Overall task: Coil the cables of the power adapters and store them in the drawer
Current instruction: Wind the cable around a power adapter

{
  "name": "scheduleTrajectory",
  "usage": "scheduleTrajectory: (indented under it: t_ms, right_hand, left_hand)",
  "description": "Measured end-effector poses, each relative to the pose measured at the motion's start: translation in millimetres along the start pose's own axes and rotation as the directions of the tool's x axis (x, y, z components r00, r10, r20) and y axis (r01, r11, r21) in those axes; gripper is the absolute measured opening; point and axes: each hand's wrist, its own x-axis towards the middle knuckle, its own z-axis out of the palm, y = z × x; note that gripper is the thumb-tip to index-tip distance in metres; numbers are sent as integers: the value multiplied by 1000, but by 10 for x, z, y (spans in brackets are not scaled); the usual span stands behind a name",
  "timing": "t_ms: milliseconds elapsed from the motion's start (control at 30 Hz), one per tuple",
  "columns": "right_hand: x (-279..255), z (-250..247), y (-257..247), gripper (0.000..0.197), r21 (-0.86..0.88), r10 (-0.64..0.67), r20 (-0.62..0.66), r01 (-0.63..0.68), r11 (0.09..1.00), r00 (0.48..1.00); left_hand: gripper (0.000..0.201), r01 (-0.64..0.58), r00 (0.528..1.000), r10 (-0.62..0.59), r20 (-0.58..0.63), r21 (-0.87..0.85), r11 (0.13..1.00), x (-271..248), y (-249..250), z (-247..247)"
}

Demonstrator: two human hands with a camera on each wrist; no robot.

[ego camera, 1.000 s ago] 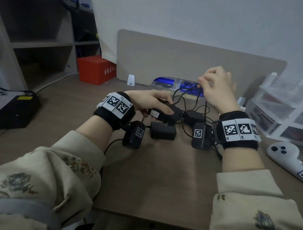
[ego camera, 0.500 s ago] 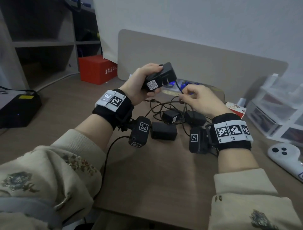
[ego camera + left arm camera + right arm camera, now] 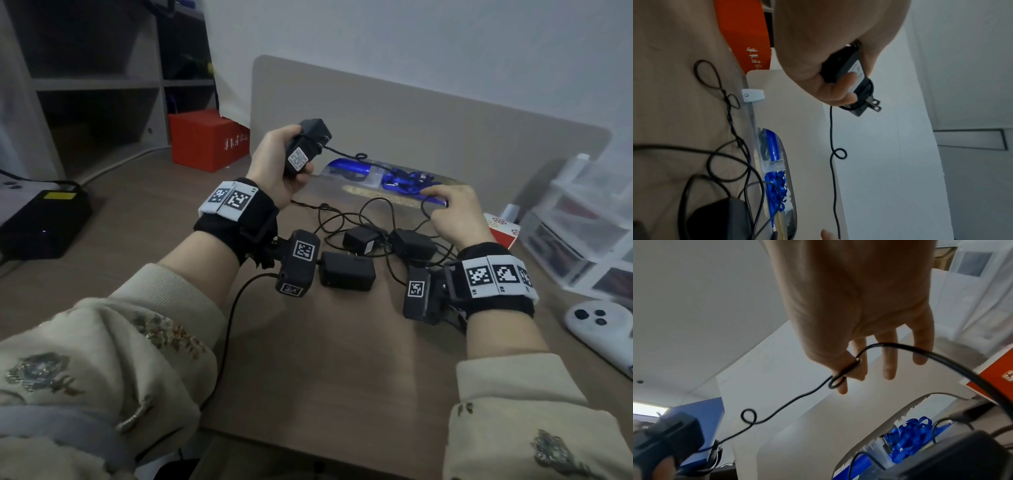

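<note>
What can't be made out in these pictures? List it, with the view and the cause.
- Label text on the adapter in the left hand: too small in the head view, blurred in the left wrist view.
- Which cable belongs to which adapter on the desk: tangled, partly behind the wrist cameras.
- Far end of the cable past the right hand: runs off the frame's edge.
- The drawer meant for storage: cannot tell which.

White controller [image 3: 597,327] cut by right edge — adapter label [image 3: 297,160] unreadable, drawer contents blurred.
</note>
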Motion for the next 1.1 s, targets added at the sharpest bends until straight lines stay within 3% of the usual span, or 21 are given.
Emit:
scheduleTrajectory:
  t_ms: [133,267,333,467,567,633,767,867,967,1100]
  right_hand:
    - [-12,-5,-25,41,97,83,83,-91,991,993]
    - [-18,45,-35,60,172,48,146,-73,982,988]
    - [-15,42,-51,52,177,5,70,-18,984,998]
    - [-50,-54,-237,47,383,-83,-145,133,914,986]
    - [-101,-128,-345,61,253,-147,-191,193,948,971]
    - [-122,-171,-343,66,70,-99,-153,111,991,983]
    - [-158,-157,-262,47,-94,44,-69,-50,994,997]
    - [-162,-110,-271,45,-121,93,-149,-111,986,985]
    - [-141,-83,-348,39,-119,-46,-241,18,993,970]
    - [-207,-1,-581,44,113,-311,-22,311,944,950]
  left_hand:
    - [20,-5,990,-8,-141,-97,995,84,-39,-98]
    - [27,-24,972,-8,-235,-135,991,148,-33,-187]
    - [26,-30,967,-5,-253,-133,991,159,-46,-196]
    - [24,-11,974,-9,-228,-84,996,127,-81,-141]
    - [36,44,983,-45,-179,-10,999,98,-115,-83]
    - [41,86,988,-79,-131,46,995,48,-130,-42]
    - [42,128,990,-120,-68,130,983,-39,-149,20]
    - [27,146,989,-146,-15,147,978,-92,-136,54]
    - [15,167,984,-177,35,188,968,-152,-144,88]
    - [16,181,975,-209,77,273,945,-199,-185,153]
